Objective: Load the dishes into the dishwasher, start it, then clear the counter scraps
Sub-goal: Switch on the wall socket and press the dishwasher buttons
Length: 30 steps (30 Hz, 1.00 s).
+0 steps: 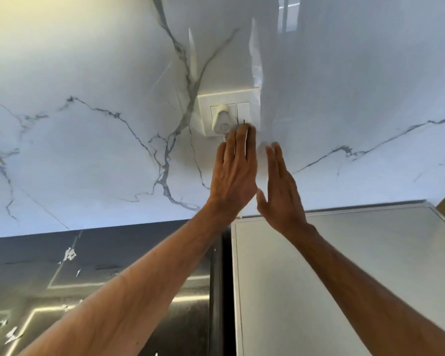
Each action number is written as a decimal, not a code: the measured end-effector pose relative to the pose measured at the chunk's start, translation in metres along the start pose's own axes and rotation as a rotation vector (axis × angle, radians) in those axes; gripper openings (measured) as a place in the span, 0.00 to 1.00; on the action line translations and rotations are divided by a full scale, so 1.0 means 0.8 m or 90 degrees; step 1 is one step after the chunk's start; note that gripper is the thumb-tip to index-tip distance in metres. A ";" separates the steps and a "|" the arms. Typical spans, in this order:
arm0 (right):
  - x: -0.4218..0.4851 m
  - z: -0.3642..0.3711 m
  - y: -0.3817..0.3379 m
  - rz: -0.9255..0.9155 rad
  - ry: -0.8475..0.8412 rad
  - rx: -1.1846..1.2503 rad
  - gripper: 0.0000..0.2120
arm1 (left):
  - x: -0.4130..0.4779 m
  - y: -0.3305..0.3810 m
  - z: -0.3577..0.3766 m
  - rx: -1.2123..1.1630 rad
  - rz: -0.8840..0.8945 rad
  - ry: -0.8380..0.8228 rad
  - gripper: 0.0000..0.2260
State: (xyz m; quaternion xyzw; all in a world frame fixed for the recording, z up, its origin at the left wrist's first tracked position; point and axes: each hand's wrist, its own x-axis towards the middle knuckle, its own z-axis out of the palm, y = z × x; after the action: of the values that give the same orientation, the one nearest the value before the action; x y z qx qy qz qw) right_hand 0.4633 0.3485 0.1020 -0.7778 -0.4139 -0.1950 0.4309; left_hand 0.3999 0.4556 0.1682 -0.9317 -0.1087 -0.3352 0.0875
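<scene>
Marble wall (88, 150), white with grey veins, fills the upper view. On it at 12 o'clock from my hands sits a white switch plate (226, 97), with a white plug (222, 119) in its left half and a rocker switch (242, 111) at 3 o'clock of the plug. My left hand (233, 173) reaches up with straight, released fingers, grasping nothing; its fingertips (242, 132) touch the plate's lower edge just under the rocker. My right hand (280, 191) is just beside it at 3 o'clock, flat and released too, fingers together, close to the glossy wall; I cannot tell if it touches. At 8 o'clock lies a dark counter (113, 253) with pale flecks (68, 254), scraps or veining, I cannot tell. At 5 o'clock is a white flat-topped unit (344, 265); whether it is the dishwasher I cannot tell.
</scene>
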 end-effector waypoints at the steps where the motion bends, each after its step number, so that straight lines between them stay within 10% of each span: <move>1: 0.011 -0.005 -0.002 -0.002 0.004 -0.022 0.38 | 0.007 -0.004 -0.004 0.028 0.001 0.000 0.34; 9: 0.024 -0.019 0.001 0.080 -0.044 -0.123 0.55 | 0.012 0.010 -0.019 0.057 -0.068 -0.124 0.45; 30: -0.010 -0.036 -0.006 0.144 -0.134 -0.110 0.52 | -0.006 0.027 -0.056 0.060 -0.057 -0.226 0.34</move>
State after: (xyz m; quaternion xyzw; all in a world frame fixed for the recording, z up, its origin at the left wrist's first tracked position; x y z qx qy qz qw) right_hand 0.4561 0.3223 0.1151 -0.8696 -0.3484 -0.0976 0.3360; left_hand 0.3743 0.4238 0.1974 -0.9653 -0.1795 -0.1641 0.0955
